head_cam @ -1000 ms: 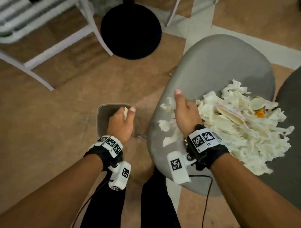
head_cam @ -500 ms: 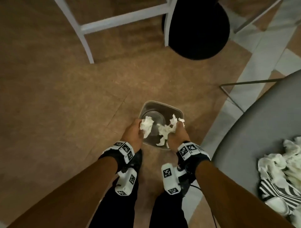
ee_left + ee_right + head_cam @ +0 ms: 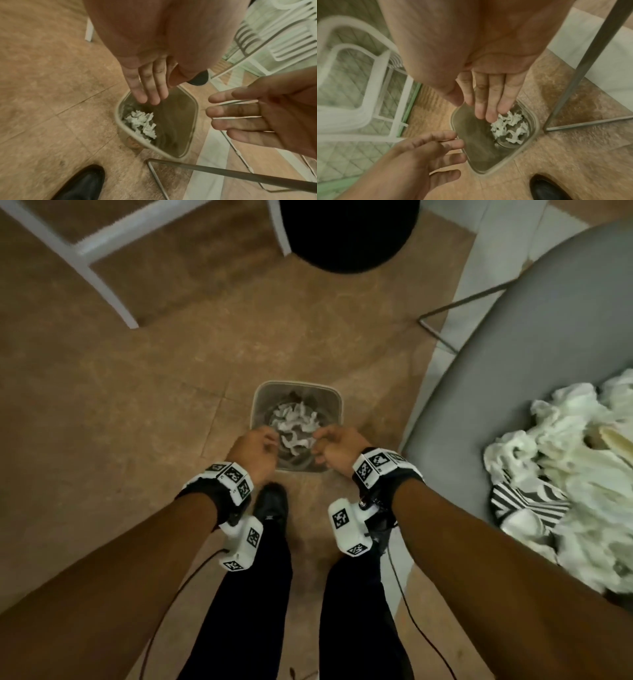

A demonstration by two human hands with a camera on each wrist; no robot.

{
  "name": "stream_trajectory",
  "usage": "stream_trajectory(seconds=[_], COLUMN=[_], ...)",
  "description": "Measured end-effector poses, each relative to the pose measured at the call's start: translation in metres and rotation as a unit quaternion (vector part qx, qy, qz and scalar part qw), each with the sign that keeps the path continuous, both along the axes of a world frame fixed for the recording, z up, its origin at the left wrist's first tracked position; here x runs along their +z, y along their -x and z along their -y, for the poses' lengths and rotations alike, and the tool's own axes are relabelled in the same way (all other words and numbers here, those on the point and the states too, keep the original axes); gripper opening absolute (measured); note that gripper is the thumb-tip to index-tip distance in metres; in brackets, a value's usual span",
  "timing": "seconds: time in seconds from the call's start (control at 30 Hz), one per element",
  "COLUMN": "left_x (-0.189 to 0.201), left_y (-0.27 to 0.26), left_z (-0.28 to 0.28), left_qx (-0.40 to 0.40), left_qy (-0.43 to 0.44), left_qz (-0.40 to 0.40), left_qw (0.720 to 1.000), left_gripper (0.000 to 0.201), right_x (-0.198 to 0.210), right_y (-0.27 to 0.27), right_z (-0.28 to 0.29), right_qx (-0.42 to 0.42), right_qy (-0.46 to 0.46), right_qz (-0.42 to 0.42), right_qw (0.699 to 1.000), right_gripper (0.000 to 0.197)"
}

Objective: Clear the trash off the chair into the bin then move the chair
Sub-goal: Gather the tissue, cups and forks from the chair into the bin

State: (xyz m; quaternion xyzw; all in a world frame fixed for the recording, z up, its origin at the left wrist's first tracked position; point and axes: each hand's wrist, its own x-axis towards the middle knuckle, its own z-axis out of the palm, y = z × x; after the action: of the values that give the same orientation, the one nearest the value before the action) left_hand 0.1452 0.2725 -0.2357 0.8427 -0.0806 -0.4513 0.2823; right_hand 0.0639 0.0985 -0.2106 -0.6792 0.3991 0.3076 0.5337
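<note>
White paper scraps lie in the bin because I hold my left hand and right hand above it, fingers spread wide and empty.

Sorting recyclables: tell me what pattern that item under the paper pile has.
Black-and-white stripes on the striped item; head view.

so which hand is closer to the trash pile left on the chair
Right. The right hand hangs open over the bin's right rim, on the side of the chair and its pile; the left hand is over the bin's left rim, farther off.
</note>
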Motion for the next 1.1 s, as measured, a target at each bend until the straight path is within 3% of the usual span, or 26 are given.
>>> stream_trajectory(seconds=[0.2, 0.4, 0.6, 0.73, 0.8, 0.87, 0.97, 1.03, 1.1], left_x=[0.076, 0.132, 0.153, 0.142, 0.137, 0.138, 0.145, 0.150, 0.153], left_y=[0.006, 0.082, 0.155, 0.164, 0.162, 0.160, 0.157, 0.154, 0.153], left_z=[0.099, 0.223, 0.308, 0.348, 0.360, 0.369, 0.375, 0.375, 0.374], left_qx=[-0.125, -0.240, -0.334, -0.384, -0.420, -0.411, -0.352, -0.316, -0.298], left_qy=[0.060, 0.141, 0.162, 0.094, 0.070, 0.086, 0.096, 0.104, 0.102], left_qz=[0.060, 0.089, 0.195, 0.202, 0.192, 0.231, 0.284, 0.305, 0.297], left_qw=[0.989, 0.956, 0.908, 0.896, 0.884, 0.878, 0.887, 0.893, 0.901], left_gripper=[0.013, 0.021, 0.059, 0.084, 0.074, 0.049, 0.032, 0.025, 0.023], right_x=[0.103, 0.174, 0.195, 0.190, 0.186, 0.185, 0.178, 0.174, 0.174], right_y=[0.047, 0.146, 0.255, 0.303, 0.315, 0.322, 0.326, 0.324, 0.321], right_z=[0.075, 0.174, 0.253, 0.284, 0.294, 0.302, 0.313, 0.318, 0.320], right_qx=[-0.097, -0.174, -0.197, -0.186, -0.154, -0.107, -0.058, -0.027, 0.007], right_qy=[0.038, 0.123, 0.272, 0.383, 0.435, 0.459, 0.386, 0.368, 0.409], right_qz=[0.048, 0.094, 0.099, 0.070, 0.038, -0.009, -0.058, -0.066, -0.057], right_qw=[0.993, 0.973, 0.937, 0.902, 0.886, 0.882, 0.919, 0.927, 0.911], right_gripper=[0.011, 0.015, 0.022, 0.031, 0.042, 0.061, 0.084, 0.080, 0.058])
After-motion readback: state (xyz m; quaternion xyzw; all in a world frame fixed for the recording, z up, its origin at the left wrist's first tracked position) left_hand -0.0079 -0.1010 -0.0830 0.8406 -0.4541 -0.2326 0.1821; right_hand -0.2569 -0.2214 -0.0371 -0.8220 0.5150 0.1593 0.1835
